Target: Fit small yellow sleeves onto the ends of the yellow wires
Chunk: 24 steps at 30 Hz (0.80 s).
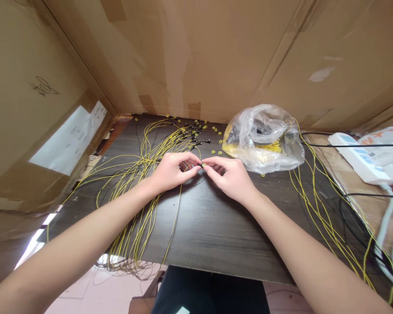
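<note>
My left hand (176, 171) pinches the black end of a yellow cable (177, 209) above the middle of the dark table. Facing it, my right hand (228, 176) is closed on a small yellow piece (204, 165) that touches the black cable end; the fingertips partly hide both. Left of my hands lies a bundle of yellow and black cables (144, 174), with black ends (196, 144) gathered toward the back. Several loose small yellow pieces (215, 129) are scattered behind my hands.
A clear plastic bag (271, 152) with yellow contents stands at the back right. More yellow cables (314, 209) run down the table's right side. Beyond them lies a white power strip (360, 157). Cardboard walls (196, 56) enclose the back and left of the dark table (216, 240).
</note>
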Tool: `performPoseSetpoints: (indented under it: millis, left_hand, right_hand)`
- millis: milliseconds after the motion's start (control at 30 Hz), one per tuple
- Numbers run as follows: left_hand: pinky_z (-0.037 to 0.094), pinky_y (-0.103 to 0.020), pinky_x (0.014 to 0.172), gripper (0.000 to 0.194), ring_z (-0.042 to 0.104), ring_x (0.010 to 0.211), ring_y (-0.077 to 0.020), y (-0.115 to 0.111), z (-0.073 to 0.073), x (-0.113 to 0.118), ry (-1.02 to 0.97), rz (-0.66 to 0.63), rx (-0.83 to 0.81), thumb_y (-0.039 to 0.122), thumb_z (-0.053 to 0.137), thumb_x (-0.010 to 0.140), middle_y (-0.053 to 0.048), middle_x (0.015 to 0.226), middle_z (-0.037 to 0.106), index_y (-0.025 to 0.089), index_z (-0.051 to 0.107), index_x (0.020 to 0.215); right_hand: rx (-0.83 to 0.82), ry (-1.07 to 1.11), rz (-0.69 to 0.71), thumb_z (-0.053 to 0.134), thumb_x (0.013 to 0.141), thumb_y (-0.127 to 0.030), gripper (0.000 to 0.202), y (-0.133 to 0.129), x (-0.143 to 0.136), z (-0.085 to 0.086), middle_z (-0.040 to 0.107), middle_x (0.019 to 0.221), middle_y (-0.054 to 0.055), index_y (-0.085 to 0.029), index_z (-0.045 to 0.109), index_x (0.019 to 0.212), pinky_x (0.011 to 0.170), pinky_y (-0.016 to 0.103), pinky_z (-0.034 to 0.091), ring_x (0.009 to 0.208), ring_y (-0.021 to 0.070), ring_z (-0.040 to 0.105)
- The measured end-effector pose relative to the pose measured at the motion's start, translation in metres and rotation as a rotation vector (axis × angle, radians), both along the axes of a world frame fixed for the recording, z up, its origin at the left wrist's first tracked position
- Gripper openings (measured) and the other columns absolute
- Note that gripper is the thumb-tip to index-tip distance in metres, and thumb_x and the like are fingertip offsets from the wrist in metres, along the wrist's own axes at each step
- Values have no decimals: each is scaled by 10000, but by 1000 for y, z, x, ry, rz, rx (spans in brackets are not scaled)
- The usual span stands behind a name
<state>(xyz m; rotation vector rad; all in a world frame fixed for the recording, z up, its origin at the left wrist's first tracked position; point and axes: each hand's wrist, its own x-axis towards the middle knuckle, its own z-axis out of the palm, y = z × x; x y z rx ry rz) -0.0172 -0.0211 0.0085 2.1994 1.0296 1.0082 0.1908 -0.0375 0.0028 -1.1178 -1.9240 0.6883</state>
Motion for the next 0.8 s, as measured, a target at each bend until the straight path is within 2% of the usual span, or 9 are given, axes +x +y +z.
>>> performPoseSetpoints:
  millis: [133,233,467,633,800]
  left_hand:
    - [576,-227,690,161,713,743,-131,0,1,1,-77,12,-83,263,707,873,-42,889,784,154,758,979]
    - [578,-240,708,187,718,771,-141,1,2,2,-146,3,-132,298,719,870,-59,921,786,153,764,980]
    - [556,-227,685,167,699,740,-126,-1,3,2,-153,-21,-127,279,724,869,-48,892,779,159,767,976]
    - [550,-220,683,170,696,754,-122,0,2,1,-131,-25,-110,287,710,886,-45,912,777,166,761,993]
    - [545,-215,677,164,688,744,-114,1,1,1,-125,-21,-101,275,696,893,-46,933,774,166,754,1001]
  right_hand:
    - [-202,242,-3,658,883,-330,246,4,1,0,781,880,83,-159,762,1024,639,309,562,695,173,698]
    - [-294,361,-5,692,858,-402,315,7,3,1,775,883,94,-152,744,1043,581,295,555,648,160,679]
    - [-348,486,1,779,786,-472,352,7,3,7,769,839,82,-158,726,935,559,295,557,603,146,653]
    - [-409,557,53,808,759,-426,317,4,3,12,767,823,67,-166,733,924,575,299,565,616,149,659]
    - [-445,617,97,840,734,-392,309,6,6,9,767,857,57,-183,737,936,580,292,562,655,154,679]
